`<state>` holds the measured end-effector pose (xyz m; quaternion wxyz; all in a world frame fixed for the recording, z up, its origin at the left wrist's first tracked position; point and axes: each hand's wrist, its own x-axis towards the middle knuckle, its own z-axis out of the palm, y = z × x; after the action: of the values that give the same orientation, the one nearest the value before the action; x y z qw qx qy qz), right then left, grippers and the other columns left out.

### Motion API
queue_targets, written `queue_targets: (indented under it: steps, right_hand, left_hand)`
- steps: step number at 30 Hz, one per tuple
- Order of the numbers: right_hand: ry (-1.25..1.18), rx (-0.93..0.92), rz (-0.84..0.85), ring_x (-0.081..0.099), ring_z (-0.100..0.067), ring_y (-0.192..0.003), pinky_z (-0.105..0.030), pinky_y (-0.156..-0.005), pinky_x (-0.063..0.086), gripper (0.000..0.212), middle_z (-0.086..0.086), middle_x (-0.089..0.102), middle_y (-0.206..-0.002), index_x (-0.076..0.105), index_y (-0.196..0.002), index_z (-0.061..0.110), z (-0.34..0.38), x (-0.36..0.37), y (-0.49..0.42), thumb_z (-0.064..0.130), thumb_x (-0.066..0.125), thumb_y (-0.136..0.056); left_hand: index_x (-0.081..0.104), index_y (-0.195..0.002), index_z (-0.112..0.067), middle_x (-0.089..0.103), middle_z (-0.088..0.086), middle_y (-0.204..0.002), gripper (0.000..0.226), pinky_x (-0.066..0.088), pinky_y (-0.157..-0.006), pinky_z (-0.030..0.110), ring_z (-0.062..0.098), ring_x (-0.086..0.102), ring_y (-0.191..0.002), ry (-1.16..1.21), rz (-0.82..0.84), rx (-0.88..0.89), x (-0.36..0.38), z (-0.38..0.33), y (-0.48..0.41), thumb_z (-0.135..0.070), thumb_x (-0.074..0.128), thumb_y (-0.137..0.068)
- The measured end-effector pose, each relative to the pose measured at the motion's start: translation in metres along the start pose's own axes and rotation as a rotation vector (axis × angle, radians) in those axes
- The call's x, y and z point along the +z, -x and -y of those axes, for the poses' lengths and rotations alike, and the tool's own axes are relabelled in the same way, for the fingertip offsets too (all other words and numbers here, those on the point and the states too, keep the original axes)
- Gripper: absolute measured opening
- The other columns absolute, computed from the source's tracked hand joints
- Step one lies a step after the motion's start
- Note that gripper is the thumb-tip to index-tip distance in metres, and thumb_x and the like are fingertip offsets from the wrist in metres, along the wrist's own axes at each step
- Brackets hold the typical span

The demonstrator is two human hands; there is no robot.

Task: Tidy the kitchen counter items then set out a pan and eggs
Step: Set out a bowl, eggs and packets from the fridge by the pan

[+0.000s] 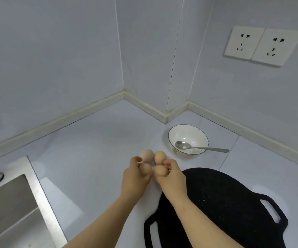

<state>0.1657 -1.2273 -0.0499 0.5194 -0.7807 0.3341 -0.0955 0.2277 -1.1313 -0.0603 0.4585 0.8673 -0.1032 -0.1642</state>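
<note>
We are setting out the eggs on the pale grey stone counter (pixel 100 140), just beyond the rim of the flat black two-handled pan (pixel 225 203). To do this well, we judge that each egg should go down gently on its side, snug against its neighbours so none can roll toward the stainless steel sink (pixel 10 203), and that the fingers should let go only once the egg sits steady.

Our left hand (pixel 135 174) has its thumb and fingers curled round the near-left tan egg (pixel 146 168). Our right hand (pixel 173 178) pinches the near-right brown egg (pixel 161 170) in the same way. Both grips are narrow, open no wider than the egg itself. Whether these two already rest on the counter we cannot tell.

Just behind them lie a paler egg (pixel 147 154) and a second brown egg (pixel 160 157), side by side and free of our hands. Near them to the right stands a white dark-rimmed ceramic bowl (pixel 180 133) with a metal spoon (pixel 183 145) in it.
</note>
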Motion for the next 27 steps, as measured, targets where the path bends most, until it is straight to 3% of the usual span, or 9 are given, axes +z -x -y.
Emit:
queue_targets:
  steps: [5,10,18,27]
  right_hand:
    - [0.043,-0.010,-0.019,0.051,-0.007,-0.080,-0.008,-0.059,0.036,0.030,0.016,0.048,-0.081,0.054,-0.116,0.018,-0.007,0.004,-0.008,0.014,0.060,-0.087]
    - [0.048,-0.009,-0.017,0.052,-0.010,-0.085,-0.017,-0.069,0.039,0.033,0.008,0.053,-0.092,0.053,-0.118,0.017,-0.011,0.005,-0.011,0.015,0.061,-0.086]
    - [0.079,-0.015,0.000,0.054,-0.013,-0.100,-0.020,-0.083,0.042,0.043,0.000,0.059,-0.116,0.051,-0.125,0.017,-0.012,0.005,-0.014,0.013,0.063,-0.084]
    - [0.112,-0.009,0.022,0.049,-0.010,-0.092,-0.016,-0.074,0.039,0.044,-0.002,0.054,-0.116,0.049,-0.127,0.016,-0.014,-0.001,-0.011,0.010,0.060,-0.084]
  left_hand:
    - [0.039,-0.128,-0.015,0.058,-0.001,-0.115,0.049,0.036,-0.075,0.022,0.013,0.052,-0.093,-0.027,-0.005,0.008,0.007,0.005,-0.005,-0.020,0.062,-0.085]
    - [0.039,-0.129,-0.015,0.057,0.001,-0.122,0.052,0.036,-0.076,0.022,0.018,0.055,-0.103,-0.029,-0.018,0.012,0.010,0.005,-0.007,-0.020,0.063,-0.084]
    - [0.040,-0.131,-0.015,0.053,0.000,-0.127,0.059,0.035,-0.080,0.021,0.018,0.053,-0.113,-0.058,-0.034,0.027,0.015,0.009,-0.010,-0.019,0.068,-0.080]
    - [0.034,-0.137,-0.015,0.047,0.006,-0.133,0.065,0.034,-0.080,0.023,0.022,0.051,-0.116,-0.089,-0.025,0.026,0.012,0.009,-0.006,-0.013,0.064,-0.080]
